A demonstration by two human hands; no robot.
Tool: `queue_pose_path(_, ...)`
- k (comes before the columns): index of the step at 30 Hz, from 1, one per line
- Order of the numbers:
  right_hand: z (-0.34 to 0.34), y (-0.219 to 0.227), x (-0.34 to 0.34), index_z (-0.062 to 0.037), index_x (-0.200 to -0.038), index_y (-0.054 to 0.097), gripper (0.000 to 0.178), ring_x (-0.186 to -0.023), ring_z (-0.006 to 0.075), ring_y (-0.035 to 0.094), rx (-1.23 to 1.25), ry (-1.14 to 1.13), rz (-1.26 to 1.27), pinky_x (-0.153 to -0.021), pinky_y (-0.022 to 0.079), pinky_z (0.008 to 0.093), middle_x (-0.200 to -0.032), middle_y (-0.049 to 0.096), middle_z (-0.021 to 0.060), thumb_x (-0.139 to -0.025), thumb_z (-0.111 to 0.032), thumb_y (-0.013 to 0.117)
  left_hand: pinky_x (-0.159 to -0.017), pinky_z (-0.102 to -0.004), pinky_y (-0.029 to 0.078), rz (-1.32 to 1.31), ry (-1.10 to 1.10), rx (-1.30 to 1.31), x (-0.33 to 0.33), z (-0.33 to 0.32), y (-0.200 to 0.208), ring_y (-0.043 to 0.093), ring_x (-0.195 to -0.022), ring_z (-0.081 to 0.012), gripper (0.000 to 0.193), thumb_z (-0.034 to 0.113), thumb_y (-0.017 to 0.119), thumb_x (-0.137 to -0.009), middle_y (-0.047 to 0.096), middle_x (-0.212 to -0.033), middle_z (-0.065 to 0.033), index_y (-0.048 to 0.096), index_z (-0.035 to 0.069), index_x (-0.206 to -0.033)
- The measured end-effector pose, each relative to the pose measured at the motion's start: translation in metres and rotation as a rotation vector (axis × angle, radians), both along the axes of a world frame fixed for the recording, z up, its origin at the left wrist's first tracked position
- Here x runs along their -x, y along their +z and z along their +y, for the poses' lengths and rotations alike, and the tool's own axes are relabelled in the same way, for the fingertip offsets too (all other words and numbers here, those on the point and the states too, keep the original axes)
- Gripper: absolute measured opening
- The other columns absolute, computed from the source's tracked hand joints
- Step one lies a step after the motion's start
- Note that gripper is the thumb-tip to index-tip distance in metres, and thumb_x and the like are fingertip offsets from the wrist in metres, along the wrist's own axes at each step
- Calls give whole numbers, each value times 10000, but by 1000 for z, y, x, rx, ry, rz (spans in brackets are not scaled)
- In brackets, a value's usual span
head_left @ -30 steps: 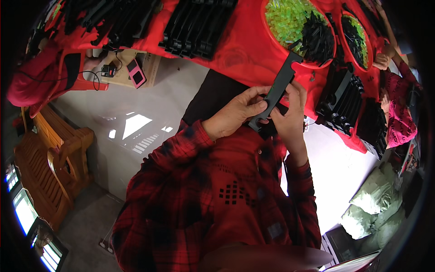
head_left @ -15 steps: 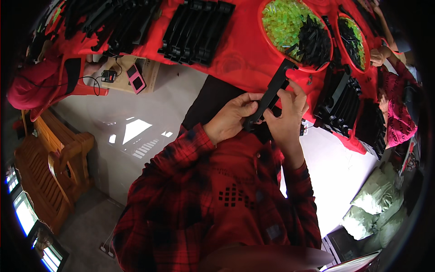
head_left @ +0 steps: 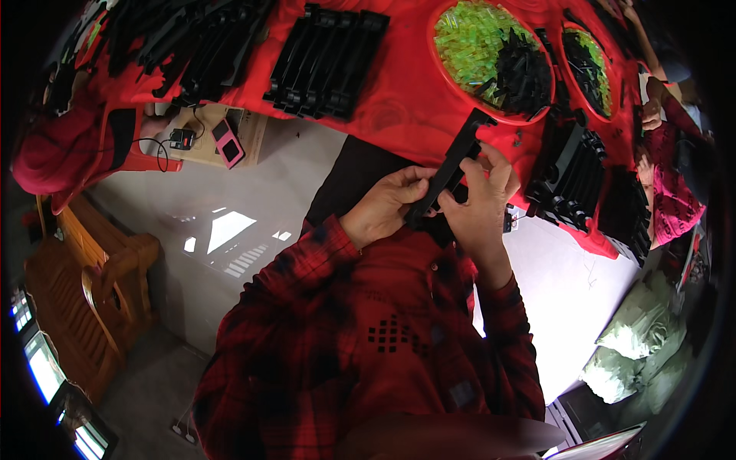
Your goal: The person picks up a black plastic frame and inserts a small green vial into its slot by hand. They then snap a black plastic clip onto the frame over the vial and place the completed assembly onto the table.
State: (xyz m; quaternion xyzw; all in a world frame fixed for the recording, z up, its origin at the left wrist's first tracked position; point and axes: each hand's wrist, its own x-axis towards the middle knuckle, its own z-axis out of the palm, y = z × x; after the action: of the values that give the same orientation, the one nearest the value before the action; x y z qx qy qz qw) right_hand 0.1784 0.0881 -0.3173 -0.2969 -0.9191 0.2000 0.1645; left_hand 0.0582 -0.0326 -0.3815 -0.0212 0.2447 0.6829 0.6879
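A long black plastic strip-shaped part (head_left: 457, 153) is held between both hands at the table's near edge, tilted with its far end up to the right. My left hand (head_left: 389, 201) grips its lower end, thumb on top and fingers curled underneath. My right hand (head_left: 479, 198) closes on its right side, thumb and fingers pressed near the middle. Just beyond the part's far tip stands a round red basin (head_left: 438, 57) with small yellow-green clear pieces (head_left: 471, 42) and thin black pieces (head_left: 524, 73).
Rows of black parts (head_left: 326, 61) lie on the red-covered table (head_left: 399, 84); more are stacked at right (head_left: 571, 172). A second red basin (head_left: 586, 73) stands near another person's hand (head_left: 652, 111). A pink phone (head_left: 228, 144), wooden bench (head_left: 92, 291) and pale sacks (head_left: 636, 337) lie around.
The black part has shifted slightly down and left in the picture, with both hands still on it. My right fingers have moved slightly along it.
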Motion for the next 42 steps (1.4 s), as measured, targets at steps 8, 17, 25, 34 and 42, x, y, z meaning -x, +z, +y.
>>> queue_pose_path(8,-1,-1,0,-98,-1101,661,476,-1229,368,342,-15,-11,31,-1024,310,488,-1387,386,130,-656,-150,821,-870,-346,532,85,20,-24,3,3,4,636,-1001,-177,332,195,599,-996,648,-1108,-77,536,15,-1268)
queue_pose_path(17,-4,3,-1,-87,-1120,655,471,-1227,375,339,-89,14,37,-1029,307,492,-1387,379,135,-679,-139,811,-855,-337,531,121,35,-64,3,2,9,638,-962,-172,347,215,623,-983,653,-1102,-76,545,17,-1258)
queue_pose_path(25,-8,4,-4,-79,-1132,648,472,-1240,390,320,-126,20,51,-1037,313,498,-1393,380,144,-686,-126,797,-865,-323,543,140,23,-78,3,1,2,646,-978,-164,358,232,630,-976,651,-1119,-77,551,26,-1259)
queue_pose_path(34,-10,4,-6,-18,-1134,643,467,-1214,287,449,-211,73,57,-1110,224,512,-1386,394,188,-707,-154,776,-884,-310,545,140,20,-130,4,-1,4,652,-974,-134,360,238,640,-968,650,-1128,-50,565,40,-1258)
queue_pose_path(42,-10,5,-4,-54,-1125,641,506,-1162,270,485,-79,1,83,-1074,286,461,-1370,393,168,-654,-115,815,-897,-307,531,165,18,-123,5,0,2,645,-987,-147,404,252,630,-975,644,-1146,-62,540,36,-1303)
